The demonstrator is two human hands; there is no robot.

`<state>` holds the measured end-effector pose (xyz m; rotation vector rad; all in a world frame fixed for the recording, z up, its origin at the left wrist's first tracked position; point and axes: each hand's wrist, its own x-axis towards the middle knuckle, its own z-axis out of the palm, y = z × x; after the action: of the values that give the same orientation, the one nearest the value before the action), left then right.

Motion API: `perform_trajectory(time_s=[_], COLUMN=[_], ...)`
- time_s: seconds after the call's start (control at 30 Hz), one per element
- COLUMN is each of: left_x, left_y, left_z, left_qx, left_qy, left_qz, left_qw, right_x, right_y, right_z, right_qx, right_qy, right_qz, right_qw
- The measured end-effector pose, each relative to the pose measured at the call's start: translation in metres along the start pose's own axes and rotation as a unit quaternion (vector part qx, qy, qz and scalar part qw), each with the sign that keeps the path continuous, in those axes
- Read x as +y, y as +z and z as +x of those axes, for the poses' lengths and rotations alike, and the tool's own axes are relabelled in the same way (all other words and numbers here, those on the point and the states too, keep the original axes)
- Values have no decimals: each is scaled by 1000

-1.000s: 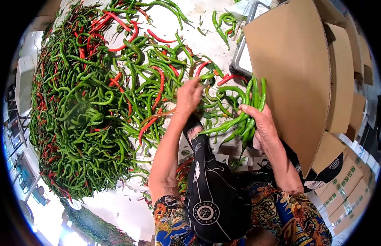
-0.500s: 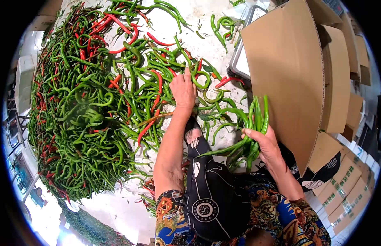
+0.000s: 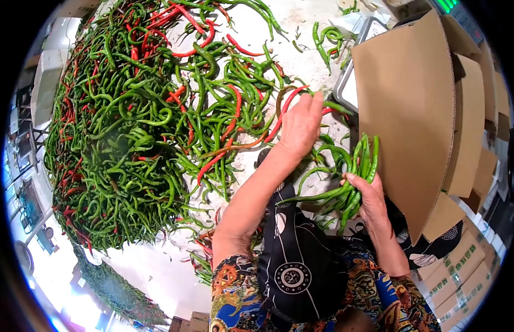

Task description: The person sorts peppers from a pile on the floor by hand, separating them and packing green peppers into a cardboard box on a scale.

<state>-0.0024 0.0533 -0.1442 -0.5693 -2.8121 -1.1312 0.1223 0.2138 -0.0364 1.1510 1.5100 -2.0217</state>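
Observation:
My right hand [image 3: 373,205] is closed around a bunch of long green chili peppers [image 3: 354,185], their ends fanning out above and to the left of the fist. My left hand [image 3: 302,124] is up at the near edge of the scattered chilies, its fingers curled together and slightly blurred. A green chili [image 3: 339,107] sticks out to the right of those fingers. On their other side a red chili [image 3: 288,110] and a brownish one lie against the hand; the grip itself is partly hidden.
A large heap of green and red chilies [image 3: 118,144] fills the left. Loose chilies [image 3: 213,110] spread over the pale surface [image 3: 301,16]. To the right stands an open cardboard box [image 3: 403,110], beside a grey-rimmed white tray [image 3: 348,83]. Printed cartons [image 3: 456,271] are at lower right.
My left hand has moved right, away from the loose chilies, and red and green chilies now show beside its fingers. My right hand keeps its bunch. The view has shifted slightly.

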Motion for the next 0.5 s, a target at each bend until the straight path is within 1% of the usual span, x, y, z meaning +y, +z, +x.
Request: perform_trajectory(time_s=[0.03, 0.07, 0.13, 0.2, 0.27, 0.33, 0.4, 0.43, 0.5], left_x=[-10, -34, -48, -82, -123, -166, -189, -194, -193], left_y=[5, 21, -4, -28, -51, -59, -64, -65, -68], left_z=[-6, -20, -29, -45, -57, -72, -79, -80, -69], left_qx=[-40, 14, 53, 86, 112, 127, 95, 86, 41], left_qy=[-73, -99, -158, -131, -135, -176, -244, -232, -245], left_qz=[3, -73, -80, -48, 100, 236, 258, 289, 285], left_qw=[996, 992, 983, 987, 979, 947, 930, 925, 926], right_x=[-1, -2, -4, 0, 2, 4, 6, 6, 5], right_y=[1, 1, -1, -7, -5, -3, -1, 1, 4], right_z=[-2, -3, 0, -2, 0, 0, 1, 1, 2], right_qx=[1, 1, 1, -3, 0, 5, -7, -11, -13], right_qy=[2, 2, -1, 3, 9, 16, 11, 12, 4], right_qz=[-4, -8, -9, -6, -7, -6, -12, -13, -13], right_qw=[1000, 1000, 1000, 1000, 1000, 1000, 1000, 1000, 1000])
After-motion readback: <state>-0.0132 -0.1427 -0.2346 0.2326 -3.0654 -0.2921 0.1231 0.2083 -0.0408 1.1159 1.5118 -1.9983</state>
